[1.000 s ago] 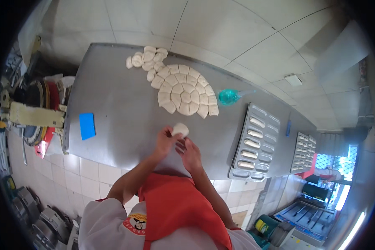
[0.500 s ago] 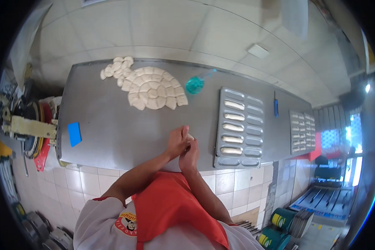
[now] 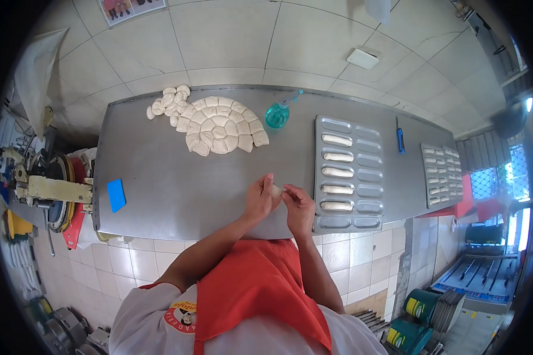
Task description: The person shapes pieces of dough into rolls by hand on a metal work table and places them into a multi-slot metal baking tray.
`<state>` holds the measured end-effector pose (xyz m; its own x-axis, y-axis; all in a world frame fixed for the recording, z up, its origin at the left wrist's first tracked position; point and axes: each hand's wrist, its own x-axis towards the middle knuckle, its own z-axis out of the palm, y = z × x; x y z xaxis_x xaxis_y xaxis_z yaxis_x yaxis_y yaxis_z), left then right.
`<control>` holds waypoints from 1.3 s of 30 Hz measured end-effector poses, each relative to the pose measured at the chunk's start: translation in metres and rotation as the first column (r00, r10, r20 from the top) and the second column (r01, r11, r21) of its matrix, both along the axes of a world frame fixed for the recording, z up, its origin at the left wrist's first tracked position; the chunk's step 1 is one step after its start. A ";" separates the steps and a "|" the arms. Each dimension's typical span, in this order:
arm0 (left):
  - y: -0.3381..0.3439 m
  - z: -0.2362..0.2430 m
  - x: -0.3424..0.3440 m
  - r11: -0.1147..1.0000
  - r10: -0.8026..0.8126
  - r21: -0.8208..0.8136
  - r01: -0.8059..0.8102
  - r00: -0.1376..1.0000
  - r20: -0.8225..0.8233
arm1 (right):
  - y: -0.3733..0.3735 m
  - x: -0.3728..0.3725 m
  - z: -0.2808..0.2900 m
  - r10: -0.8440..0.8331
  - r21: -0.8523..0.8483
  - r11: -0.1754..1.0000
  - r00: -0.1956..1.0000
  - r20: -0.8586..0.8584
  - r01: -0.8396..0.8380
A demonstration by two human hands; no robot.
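Note:
Above the near part of the metal table, my left hand (image 3: 260,199) cups a small pale dough piece (image 3: 276,191), mostly hidden by the fingers. My right hand (image 3: 300,210) is closed at its right end, fingertips pinching the dough. Just to the right lies a metal tray (image 3: 369,171) with two columns of long moulds. Several dough rolls (image 3: 338,173) fill most of its left column; the right column's moulds hold none. Farther back on the left sits a large slab of cut dough pieces (image 3: 225,125), with a cluster of rounder dough pieces (image 3: 170,102) at its far-left corner.
A spray bottle with green liquid (image 3: 277,116) stands behind the hands. A blue flat scraper (image 3: 116,195) lies at the table's left, a blue-handled knife (image 3: 401,139) right of the tray. Another filled tray (image 3: 442,174) is at the right end. Machinery (image 3: 53,189) adjoins the left edge.
My hands were clasped together around the dough; now they have parted slightly, my right hand shifting right and pinching its end. The whole view has shifted a little.

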<state>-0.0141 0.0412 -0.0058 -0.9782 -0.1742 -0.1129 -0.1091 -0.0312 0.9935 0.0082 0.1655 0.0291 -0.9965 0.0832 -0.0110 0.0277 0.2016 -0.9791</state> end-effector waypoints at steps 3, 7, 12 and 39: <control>-0.007 0.004 0.000 0.997 -0.044 0.063 0.043 0.999 0.002 | -0.001 -0.004 -0.002 0.039 -0.041 0.998 0.998 0.049 -0.037; -0.011 -0.016 -0.001 0.992 -0.123 0.031 0.123 0.992 0.007 | 0.008 0.010 -0.015 -0.092 -0.178 0.980 0.996 0.001 0.090; -0.027 -0.035 0.001 0.993 -0.113 0.040 0.111 0.991 0.070 | 0.115 0.091 -0.060 -0.685 -0.404 0.469 0.612 0.395 0.785; -0.070 -0.081 -0.023 0.924 0.125 -0.353 -0.150 0.988 -0.092 | -0.070 -0.001 -0.054 0.306 0.750 0.655 0.939 -0.159 -0.086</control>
<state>-0.0368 -0.0284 -0.0863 -0.9448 -0.3245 0.0461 -0.0627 0.3172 0.9463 0.0072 0.0951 -0.0251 -0.9464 -0.2424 0.2136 -0.3179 0.8168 -0.4814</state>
